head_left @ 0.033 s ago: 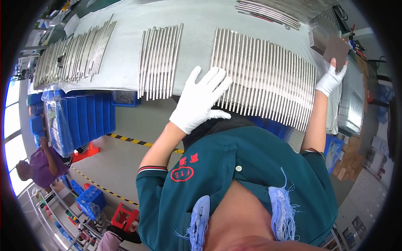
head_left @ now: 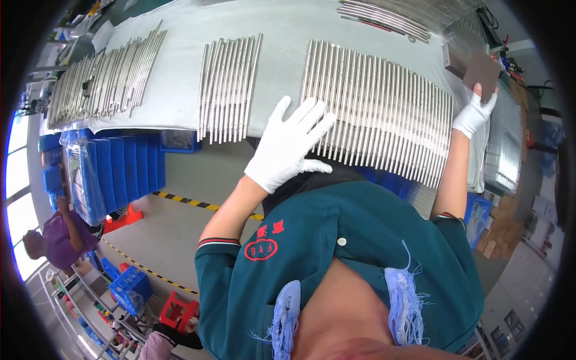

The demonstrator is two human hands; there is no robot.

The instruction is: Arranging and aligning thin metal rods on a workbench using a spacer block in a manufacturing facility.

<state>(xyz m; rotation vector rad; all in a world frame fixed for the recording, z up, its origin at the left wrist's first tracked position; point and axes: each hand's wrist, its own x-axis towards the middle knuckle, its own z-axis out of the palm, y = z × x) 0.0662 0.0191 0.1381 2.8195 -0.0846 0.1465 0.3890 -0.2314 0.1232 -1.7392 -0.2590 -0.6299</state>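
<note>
A wide row of silver metal rods [head_left: 378, 108] lies side by side on the light-coloured table cover. My left hand [head_left: 290, 144], in a white glove with fingertips uncovered or thinly covered, spreads its fingers by the row's left edge. The fingertips overlap the leftmost rods; whether they touch cannot be made out. Past the row's right end, my gloved right hand [head_left: 475, 114] grips a flat, brown-grey rectangular pad [head_left: 482, 72], thumb on its near face. A narrower group of rods [head_left: 230, 90] rests left of my left hand.
Further left, many more rods [head_left: 108, 81] lie in a slanting row. A bundle of rods [head_left: 384, 21] sits at the far edge. Blue bins [head_left: 126, 162] stand below the table at left. Clear plastic packs [head_left: 504, 144] lie at right. A person in purple [head_left: 69, 240] is at far left.
My left hand has shifted very slightly toward the right and nearer to me, fingers still spread. The right hand and its pad have stayed in place.
</note>
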